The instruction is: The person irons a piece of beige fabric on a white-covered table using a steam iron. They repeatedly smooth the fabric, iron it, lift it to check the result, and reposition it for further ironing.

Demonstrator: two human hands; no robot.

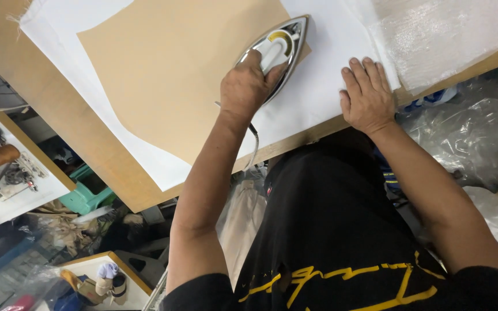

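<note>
Head view: left hand point(248, 86) grip closed on iron point(276, 50) handle, nose pointing far-right over tan sheet point(168, 63); right hand point(366, 99) flat, open, on white cloth point(324, 75) just right

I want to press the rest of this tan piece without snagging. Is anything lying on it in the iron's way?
Nothing visible does. The left hand grips the iron at the tan piece's right edge, and the tan surface to its left shows bare. The right hand rests flat on the white fabric, off to the other side.
</note>
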